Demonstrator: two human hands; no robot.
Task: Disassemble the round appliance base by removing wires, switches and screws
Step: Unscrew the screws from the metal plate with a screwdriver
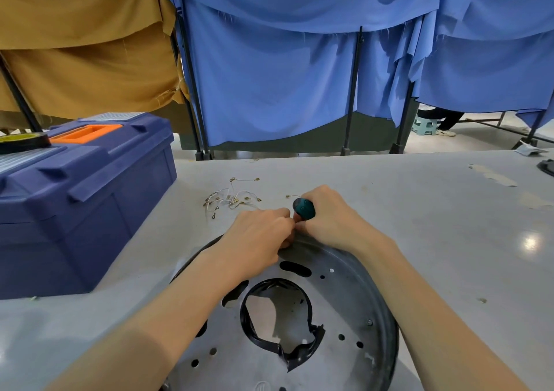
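Right hand (332, 219) clamped round the teal screwdriver handle (304, 208), left hand (257, 237) curled tight against it, and what it pinches, can't tell. Grey counter (434, 225) beneath; blue toolbox (90, 210) off to the left hand's side; round metal base (353, 300) under both wrists, hands at its far rim; loose wires (230, 198) lying just beyond the knuckles.

I'm looking at a makeshift workshop bay inside a larger hall. My grey worktable (419, 225) carries a blue plastic toolbox (90, 198) with an orange handle, a roll of tape (21, 144) on its lid, and a scatter of loose wires (230, 199) with metal terminals. Blue cloth (269, 75) and tan cloth (84, 45) hung over black metal frames (353, 90) wall the bay off. Beyond them I see a small plastic stool (424, 126) on a pale floor.
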